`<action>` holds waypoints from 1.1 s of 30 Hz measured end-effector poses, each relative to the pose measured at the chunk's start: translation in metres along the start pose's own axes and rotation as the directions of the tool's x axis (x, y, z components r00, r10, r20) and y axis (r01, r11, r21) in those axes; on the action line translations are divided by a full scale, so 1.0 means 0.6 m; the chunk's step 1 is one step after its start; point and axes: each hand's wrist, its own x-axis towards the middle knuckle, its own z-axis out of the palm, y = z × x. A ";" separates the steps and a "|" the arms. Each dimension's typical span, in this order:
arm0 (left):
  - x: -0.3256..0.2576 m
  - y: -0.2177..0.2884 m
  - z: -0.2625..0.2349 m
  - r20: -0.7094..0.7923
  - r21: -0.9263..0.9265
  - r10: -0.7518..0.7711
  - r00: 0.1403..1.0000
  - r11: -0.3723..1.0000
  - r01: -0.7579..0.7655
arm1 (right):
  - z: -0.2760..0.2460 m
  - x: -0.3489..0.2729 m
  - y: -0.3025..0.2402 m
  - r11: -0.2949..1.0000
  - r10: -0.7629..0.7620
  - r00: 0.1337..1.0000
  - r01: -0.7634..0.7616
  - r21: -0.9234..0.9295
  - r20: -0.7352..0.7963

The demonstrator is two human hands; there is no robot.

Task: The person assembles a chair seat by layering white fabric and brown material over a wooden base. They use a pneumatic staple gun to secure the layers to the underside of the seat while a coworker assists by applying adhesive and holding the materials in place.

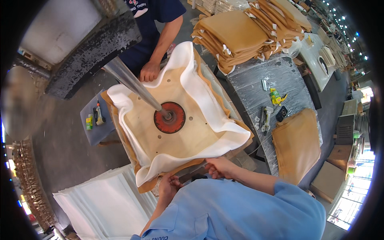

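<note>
A square plywood board point(188, 132) lies in a sheet of white foam point(200, 82), whose edges curl up around it. Under the foam is a tan cover point(149, 185). A red round press plate point(176, 122) on a metal rod point(128, 78) pushes down on the board's middle. My right hand point(218, 167) grips the near edge of the tan cover just below the foam. My left hand point(169, 185) holds the same near edge further left, fingers curled under it. At the far edge, another person's hand point(150, 72) rests on the foam.
A stack of tan covers point(240, 34) sits on a plastic-wrapped table point(280, 76) at the right, with small tools point(266, 118) and another tan cover point(298, 144). White foam sheets point(104, 204) are piled at lower left. A small stool point(96, 128) holds small items.
</note>
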 end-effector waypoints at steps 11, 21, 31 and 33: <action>-0.007 0.007 0.038 -0.058 0.073 0.179 0.982 0.982 -0.174 | -0.098 0.044 -0.017 0.910 -0.401 0.838 0.410 -0.060 -0.370; -0.016 -0.037 0.061 0.413 0.760 0.582 0.701 0.204 -0.617 | -0.354 -0.076 -0.049 0.898 -0.422 0.889 0.437 -0.051 0.178; -0.028 -0.102 0.348 0.743 0.638 0.407 0.531 -0.671 -0.379 | -0.923 0.246 0.030 0.812 -0.460 0.494 -0.101 -0.575 -0.737; -0.003 -0.103 0.386 0.767 0.622 0.445 0.462 -0.691 -0.368 | -0.986 0.290 0.028 0.904 -0.342 0.452 -0.083 -0.420 -0.824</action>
